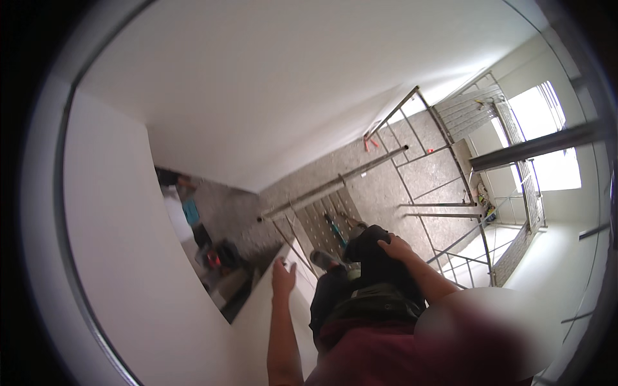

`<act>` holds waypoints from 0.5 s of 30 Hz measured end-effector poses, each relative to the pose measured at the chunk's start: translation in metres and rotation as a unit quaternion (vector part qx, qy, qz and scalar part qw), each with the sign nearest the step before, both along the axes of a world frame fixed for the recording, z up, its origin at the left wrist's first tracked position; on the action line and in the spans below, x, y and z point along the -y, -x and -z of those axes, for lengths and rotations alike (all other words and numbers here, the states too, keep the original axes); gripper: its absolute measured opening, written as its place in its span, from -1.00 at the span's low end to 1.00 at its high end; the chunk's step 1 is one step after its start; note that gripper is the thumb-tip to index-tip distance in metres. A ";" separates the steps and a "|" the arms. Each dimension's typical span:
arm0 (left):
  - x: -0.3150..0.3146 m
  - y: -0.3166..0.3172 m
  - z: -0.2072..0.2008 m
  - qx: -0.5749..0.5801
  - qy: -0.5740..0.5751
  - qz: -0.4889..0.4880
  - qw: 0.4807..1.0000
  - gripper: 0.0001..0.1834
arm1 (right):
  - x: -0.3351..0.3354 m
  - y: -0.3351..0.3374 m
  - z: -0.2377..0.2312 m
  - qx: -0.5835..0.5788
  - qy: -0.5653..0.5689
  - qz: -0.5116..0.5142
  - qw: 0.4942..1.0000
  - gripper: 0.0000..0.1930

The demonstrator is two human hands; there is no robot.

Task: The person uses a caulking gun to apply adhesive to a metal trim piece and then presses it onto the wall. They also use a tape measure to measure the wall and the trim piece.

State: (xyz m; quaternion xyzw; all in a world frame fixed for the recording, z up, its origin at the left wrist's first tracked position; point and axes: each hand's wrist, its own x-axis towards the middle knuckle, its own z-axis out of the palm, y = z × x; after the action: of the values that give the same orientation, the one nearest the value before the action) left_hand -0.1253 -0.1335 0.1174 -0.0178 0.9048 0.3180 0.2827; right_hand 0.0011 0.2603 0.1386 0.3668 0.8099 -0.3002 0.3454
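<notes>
My left hand [283, 278] is raised beside the white wall edge [257, 302], with thumb and fingers apart and nothing visible between them. My right hand [396, 248] lies against my dark trouser leg [374, 248] near the knee, its fingers stretched out. Under me is a perforated scaffold platform [309, 226], and one of my shoes [324, 260] shows on it. A long tool with a blue-green part [335, 229] lies on the platform next to my feet.
A scaffold tube [335, 185] runs along the platform's far side. More scaffold frames [421, 186] stand at right over the speckled floor [380, 186], near a bright window [547, 141]. Through the opening at left, assorted items [215, 257] lie below. A large white wall [257, 96] spans the far side.
</notes>
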 end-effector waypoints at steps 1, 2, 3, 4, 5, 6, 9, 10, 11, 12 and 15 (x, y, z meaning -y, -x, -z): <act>-0.003 0.042 -0.007 -0.067 -0.011 0.010 0.998 -0.40 | -0.001 0.009 -0.008 -0.001 -0.010 0.007 1.000 -0.22; -0.020 0.089 -0.036 -0.128 -0.010 0.031 0.991 -0.39 | -0.003 0.014 -0.013 0.004 -0.021 0.020 1.000 -0.25; -0.039 0.133 -0.071 -0.189 -0.006 0.048 0.981 -0.38 | -0.003 0.018 -0.016 0.010 -0.028 0.030 0.999 -0.27; -0.040 0.174 -0.086 -0.332 -0.027 0.065 0.941 -0.38 | 0.001 0.028 -0.020 -0.026 -0.031 0.022 0.999 -0.30; -0.074 0.211 -0.131 -0.368 -0.042 0.077 0.926 -0.39 | 0.002 0.023 -0.013 -0.048 -0.039 0.036 0.997 -0.33; -0.097 0.240 -0.178 -0.419 -0.049 0.098 0.901 -0.39 | 0.004 0.022 -0.006 -0.073 -0.042 0.041 0.996 -0.36; -0.162 0.324 -0.297 -0.584 -0.031 0.157 0.796 -0.36 | 0.005 0.035 0.016 -0.084 -0.050 0.052 0.994 -0.42; -0.176 0.351 -0.331 -0.635 -0.006 0.172 0.753 -0.37 | 0.010 0.042 0.016 -0.077 -0.051 0.050 0.994 -0.45; -0.195 0.375 -0.367 -0.671 0.008 0.177 0.720 -0.37 | 0.011 0.044 0.021 -0.063 -0.051 0.041 0.996 -0.46; -0.217 0.401 -0.403 -0.715 0.016 0.182 0.675 -0.38 | 0.003 0.047 0.031 -0.051 -0.056 0.036 0.996 -0.48; -0.256 0.502 -0.494 -0.810 0.101 0.191 0.545 -0.42 | -0.010 0.074 0.028 0.026 -0.088 -0.011 0.996 -0.52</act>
State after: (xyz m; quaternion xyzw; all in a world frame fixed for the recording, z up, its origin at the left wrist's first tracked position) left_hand -0.6272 0.1225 0.6119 0.3927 0.7572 0.0425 -0.5202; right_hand -0.0733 0.2702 0.1102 0.3945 0.8280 -0.2137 0.3364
